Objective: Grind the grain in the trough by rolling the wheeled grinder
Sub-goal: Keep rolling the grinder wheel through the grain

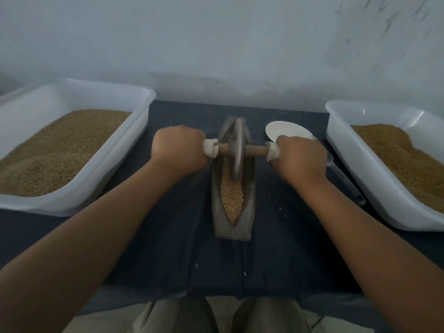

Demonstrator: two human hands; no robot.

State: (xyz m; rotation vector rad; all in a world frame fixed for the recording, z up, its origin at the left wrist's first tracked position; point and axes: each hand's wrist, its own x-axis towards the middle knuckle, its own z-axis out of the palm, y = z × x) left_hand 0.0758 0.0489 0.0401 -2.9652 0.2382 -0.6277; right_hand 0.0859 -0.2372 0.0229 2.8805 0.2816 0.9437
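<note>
A narrow boat-shaped trough (pixel 248 212) lies lengthwise on the dark cloth in front of me, with pale grain (pixel 231 195) filling its near half. The wheeled grinder (pixel 237 146), a thin metal disc on a wooden axle, stands upright in the far half of the trough. My left hand (pixel 179 150) is closed around the left white-wrapped handle of the axle. My right hand (pixel 298 159) is closed around the right handle. The grain under and beyond the wheel is hidden.
A white tub (pixel 134 140) of brown grain stands at the left and another white tub (pixel 360 164) at the right. A white scoop (pixel 286 132) with a clear handle lies behind my right hand. A pale wall rises close behind the table.
</note>
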